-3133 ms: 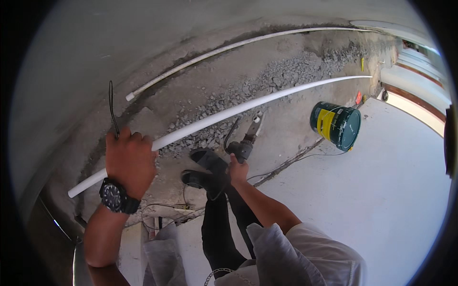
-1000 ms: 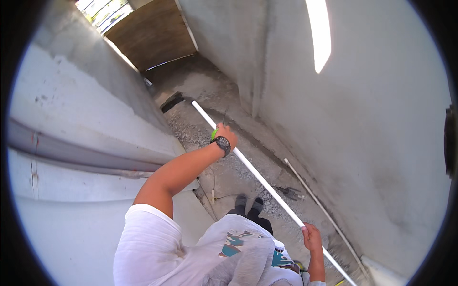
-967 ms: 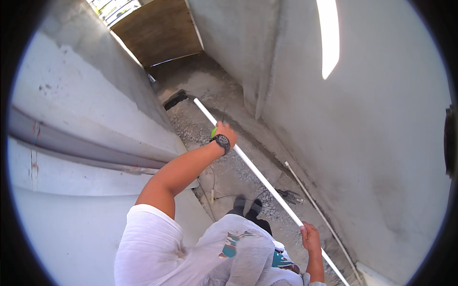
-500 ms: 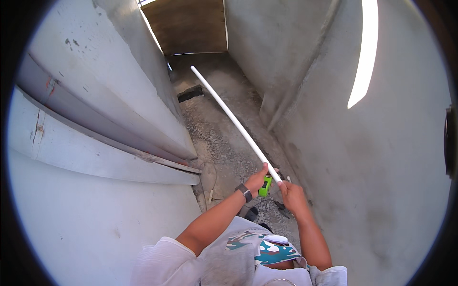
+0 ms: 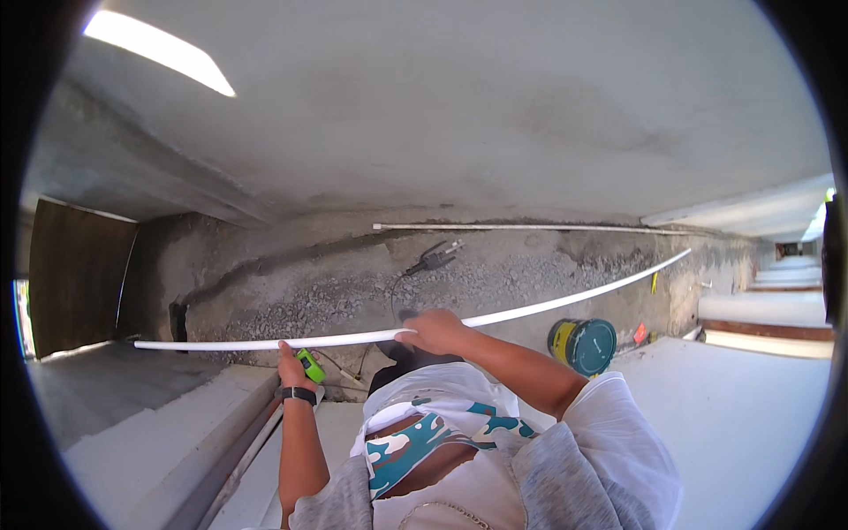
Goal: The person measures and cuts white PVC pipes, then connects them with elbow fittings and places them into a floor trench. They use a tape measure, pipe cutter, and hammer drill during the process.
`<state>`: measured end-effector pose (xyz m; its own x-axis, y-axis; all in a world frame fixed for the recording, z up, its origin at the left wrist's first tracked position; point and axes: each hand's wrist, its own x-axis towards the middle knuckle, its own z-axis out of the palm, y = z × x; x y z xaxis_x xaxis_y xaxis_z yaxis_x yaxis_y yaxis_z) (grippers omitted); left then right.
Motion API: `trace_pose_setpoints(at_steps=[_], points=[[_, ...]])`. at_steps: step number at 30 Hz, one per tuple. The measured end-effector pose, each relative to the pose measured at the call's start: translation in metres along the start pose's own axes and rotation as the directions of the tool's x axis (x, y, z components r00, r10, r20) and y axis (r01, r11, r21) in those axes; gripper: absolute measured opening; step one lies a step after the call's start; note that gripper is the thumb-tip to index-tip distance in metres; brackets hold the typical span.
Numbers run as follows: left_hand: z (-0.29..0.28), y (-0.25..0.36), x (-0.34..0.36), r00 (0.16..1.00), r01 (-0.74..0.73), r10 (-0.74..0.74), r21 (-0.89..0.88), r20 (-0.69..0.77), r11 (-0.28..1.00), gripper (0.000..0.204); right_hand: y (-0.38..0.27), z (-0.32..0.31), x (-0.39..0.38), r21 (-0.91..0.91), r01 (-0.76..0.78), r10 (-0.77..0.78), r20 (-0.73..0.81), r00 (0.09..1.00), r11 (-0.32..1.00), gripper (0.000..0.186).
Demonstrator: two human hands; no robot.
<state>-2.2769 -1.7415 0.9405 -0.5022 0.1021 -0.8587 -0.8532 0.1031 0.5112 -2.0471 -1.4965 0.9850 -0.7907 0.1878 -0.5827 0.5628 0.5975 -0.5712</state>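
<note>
A long white pipe (image 5: 548, 305) runs from left to right in front of me, its right part curving away in the wide view. My right hand (image 5: 435, 333) is closed round it near the middle. Further left, my left hand (image 5: 291, 369) has its thumb and fingers on the same pipe. That hand also holds a bright green tape measure (image 5: 310, 366) against its palm, below the pipe. How the left fingers wrap the two things is partly hidden.
A corded power tool (image 5: 433, 258) lies on the gravelly floor (image 5: 336, 300). Another white pipe (image 5: 521, 227) lies along the foot of the far grey wall (image 5: 495, 115). A lidded dark green bucket (image 5: 590, 346) stands at right, near a small red item (image 5: 640, 333). A brown board (image 5: 79, 269) closes the left end.
My view has turned right, so the pipe now lies crosswise instead of pointing ahead. My hands are farther apart along it, and pipe now shows on both sides of them.
</note>
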Motion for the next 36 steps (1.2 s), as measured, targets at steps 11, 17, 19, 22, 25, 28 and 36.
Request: trace_pose_setpoints(at_steps=[11, 17, 19, 22, 25, 28, 36], points=[[-0.004, 0.022, 0.094, 0.987, -0.147, 0.118, 0.297, 0.113, 0.944, 0.051, 0.167, -0.007, -0.122, 0.035, -0.094, 0.098, -0.137, 0.986, 0.995, 0.045], [-0.066, 0.043, 0.109, 0.987, -0.145, 0.158, 0.32, -0.015, 0.936, 0.045, 0.255, -0.005, -0.211, 0.006, -0.11, 0.108, -0.226, 0.968, 0.994, 0.042], [-0.046, 0.03, 0.109, 0.991, -0.084, 0.119, 0.415, -0.059, 0.906, 0.038, 0.288, -0.007, -0.236, -0.002, -0.121, 0.115, -0.297, 0.948, 0.993, 0.042], [-0.01, -0.019, 0.099, 0.998, 0.068, -0.061, 0.357, -0.03, 0.932, 0.031, 0.329, -0.004, -0.282, -0.127, -0.253, 0.202, -0.321, 0.925, 0.959, 0.042], [0.023, -0.086, 0.072, 0.958, 0.125, -0.207, 0.359, 0.199, 0.925, 0.031, 0.372, -0.004, -0.33, -0.226, -0.489, 0.384, -0.385, 0.839, 0.842, 0.037], [0.046, -0.166, 0.018, 0.951, 0.226, -0.287, 0.381, 0.112, 0.896, 0.033, 0.409, 0.018, -0.375, -0.319, -0.765, 0.626, -0.443, 0.642, 0.559, 0.039], [0.255, -0.5, -0.067, 0.805, 0.558, -0.563, 0.563, -0.188, 0.61, 0.024, 0.529, 0.078, -0.506, 0.48, -0.596, 0.762, -0.336, 0.554, 0.644, 0.044]])
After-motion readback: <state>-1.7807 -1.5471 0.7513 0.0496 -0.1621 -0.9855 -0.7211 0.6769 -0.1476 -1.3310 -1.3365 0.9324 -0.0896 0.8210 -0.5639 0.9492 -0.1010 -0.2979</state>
